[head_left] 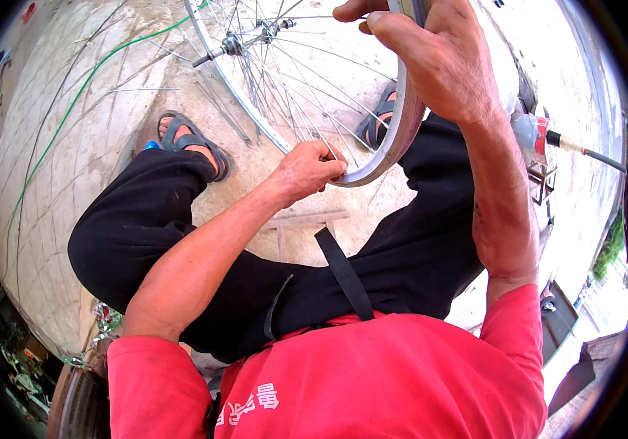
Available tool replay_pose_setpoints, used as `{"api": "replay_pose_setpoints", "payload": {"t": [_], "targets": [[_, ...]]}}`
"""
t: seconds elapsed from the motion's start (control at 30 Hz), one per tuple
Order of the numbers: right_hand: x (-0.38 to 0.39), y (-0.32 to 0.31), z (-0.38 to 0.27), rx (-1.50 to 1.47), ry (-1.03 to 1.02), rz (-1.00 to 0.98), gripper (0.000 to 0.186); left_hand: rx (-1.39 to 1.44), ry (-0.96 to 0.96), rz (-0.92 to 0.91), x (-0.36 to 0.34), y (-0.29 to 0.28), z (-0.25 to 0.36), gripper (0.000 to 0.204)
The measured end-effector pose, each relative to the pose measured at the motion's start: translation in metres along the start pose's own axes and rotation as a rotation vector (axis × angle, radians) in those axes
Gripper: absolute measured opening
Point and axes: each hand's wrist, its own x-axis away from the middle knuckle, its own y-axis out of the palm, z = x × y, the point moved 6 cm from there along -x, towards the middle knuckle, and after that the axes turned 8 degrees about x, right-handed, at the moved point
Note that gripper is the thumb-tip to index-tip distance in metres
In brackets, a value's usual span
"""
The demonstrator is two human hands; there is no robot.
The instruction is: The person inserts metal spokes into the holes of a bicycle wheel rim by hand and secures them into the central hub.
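Observation:
A bicycle wheel point(376, 170) with a silver rim, thin spokes and a hub point(232, 45) is held upright-to-slanted between my feet, with no tyre visible. My left hand point(314, 168) is closed at the lower inner edge of the rim, its fingers pinching around a spoke end. My right hand point(438, 66) grips the rim higher up on the right, thumb raised along its inner side and fingers curled round it. Several loose spokes point(222, 110) lie on the concrete just left of the wheel.
A green cord point(94, 66) runs across the concrete floor point(50, 146) at left. A cylindrical red-and-grey tool with a black hose point(532, 135) is beside my right knee. A wooden piece point(307, 218) lies between my legs. Cluttered items point(25, 366) fill the lower left edge.

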Motion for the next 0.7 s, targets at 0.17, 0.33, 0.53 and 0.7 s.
{"api": "replay_pose_setpoints", "payload": {"t": [0.17,0.33,0.53,0.7], "targets": [[-0.003,0.001,0.005,-0.027,0.045,0.013,0.089,-0.033,-0.006,-0.006,-0.002,-0.001,-0.001,0.026],[0.003,0.007,-0.005,0.038,-0.010,0.029,0.090,-0.135,0.049,0.039,-0.006,-0.004,-0.007,0.027],[0.001,0.001,-0.001,-0.038,0.065,0.013,0.090,-0.151,0.042,0.046,-0.003,-0.004,-0.003,0.029],[0.001,0.001,0.001,-0.038,0.030,0.023,0.090,0.028,-0.003,0.032,-0.002,-0.002,-0.006,0.025]]}}
